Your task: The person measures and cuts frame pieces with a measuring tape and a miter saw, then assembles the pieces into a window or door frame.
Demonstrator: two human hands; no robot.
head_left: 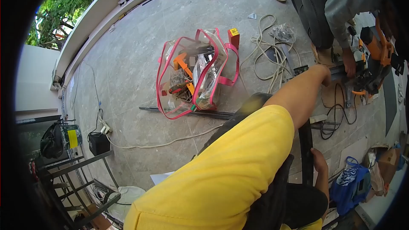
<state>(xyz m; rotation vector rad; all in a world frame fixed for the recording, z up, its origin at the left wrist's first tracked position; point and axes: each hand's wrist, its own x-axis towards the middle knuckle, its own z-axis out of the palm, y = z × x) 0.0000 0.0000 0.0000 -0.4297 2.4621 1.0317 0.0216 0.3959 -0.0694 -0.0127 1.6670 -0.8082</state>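
My left arm, in a yellow sleeve, stretches to the upper right. At its end my left hand (pixel 326 77) is bent down near a dark metal piece (pixel 339 71) by an orange-and-black power saw (pixel 374 55); its fingers are hidden. Lower down, my right hand (pixel 319 161) is closed at the edge of a long black bar (pixel 306 155), its thumb along the side. My forearm covers part of that bar. Across from me a crouching person in grey has a hand (pixel 349 62) on the dark piece beside the saw.
A clear bag with pink trim (pixel 219 66), full of tools, stands on the tiled floor (pixel 132 59). White cord (pixel 272 66) lies coiled near the person; black cable (pixel 336 123) loops below the saw. A blue bag (pixel 350 187) sits right, a metal frame (pixel 81 174) left.
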